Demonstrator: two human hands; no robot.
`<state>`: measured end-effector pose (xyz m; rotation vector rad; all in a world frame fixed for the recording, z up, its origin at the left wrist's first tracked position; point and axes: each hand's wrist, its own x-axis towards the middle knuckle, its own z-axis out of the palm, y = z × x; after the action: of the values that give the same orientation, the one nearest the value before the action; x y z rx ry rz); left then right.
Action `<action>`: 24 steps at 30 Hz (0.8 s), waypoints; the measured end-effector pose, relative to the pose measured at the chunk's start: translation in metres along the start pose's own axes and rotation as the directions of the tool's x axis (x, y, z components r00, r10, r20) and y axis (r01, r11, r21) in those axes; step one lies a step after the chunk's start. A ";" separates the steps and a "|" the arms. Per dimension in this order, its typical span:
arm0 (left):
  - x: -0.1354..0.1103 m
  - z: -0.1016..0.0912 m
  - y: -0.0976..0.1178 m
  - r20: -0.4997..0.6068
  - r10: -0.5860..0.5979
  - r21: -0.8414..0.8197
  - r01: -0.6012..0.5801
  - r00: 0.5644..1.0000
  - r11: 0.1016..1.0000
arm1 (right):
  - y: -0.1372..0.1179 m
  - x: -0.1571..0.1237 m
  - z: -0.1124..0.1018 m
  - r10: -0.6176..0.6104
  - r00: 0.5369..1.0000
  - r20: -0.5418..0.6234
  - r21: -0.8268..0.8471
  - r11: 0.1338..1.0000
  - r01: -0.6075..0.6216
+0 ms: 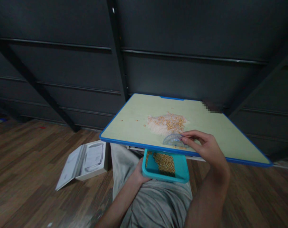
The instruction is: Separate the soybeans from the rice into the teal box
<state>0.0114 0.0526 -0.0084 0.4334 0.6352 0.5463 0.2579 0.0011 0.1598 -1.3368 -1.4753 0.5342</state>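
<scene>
A clear protractor is pinched between the thumb and fingers of my right hand, low over the near part of the table. Several soybeans lie by its straight edge, close to the table's front rim. Just beyond is a pile of white rice-like grains mixed with yellow beans. My left hand grips the left side of a teal plastic tray, held below the front rim above my lap. Soybeans cover part of its bottom. The left fingers under the tray are hidden.
A few stray beans lie left of the pile. An open white box with papers sits on the wooden floor at the left. Dark panels rise behind the table. A pixelated dark patch covers its back right corner.
</scene>
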 end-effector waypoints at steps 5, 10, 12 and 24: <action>0.000 0.000 0.000 0.001 0.010 -0.004 -0.010 1.000 1.000 | -0.006 -0.003 -0.003 0.003 0.999 0.038 -0.026 1.000 -0.002; -0.001 -0.001 0.001 -0.017 0.003 0.006 -0.003 1.000 1.000 | -0.007 -0.004 -0.001 -0.002 1.000 0.030 0.013 1.000 0.002; -0.001 -0.001 0.002 -0.021 -0.001 0.009 0.001 1.000 1.000 | -0.004 -0.004 -0.003 -0.027 0.998 -0.059 0.006 1.000 0.027; 0.002 -0.004 0.000 -0.007 0.003 0.005 -0.003 1.000 1.000 | 0.022 -0.013 -0.036 0.026 0.967 -0.253 -0.042 0.998 -0.037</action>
<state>0.0103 0.0546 -0.0129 0.4370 0.6424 0.5490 0.2977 -0.0152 0.1493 -1.4107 -1.2653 0.3367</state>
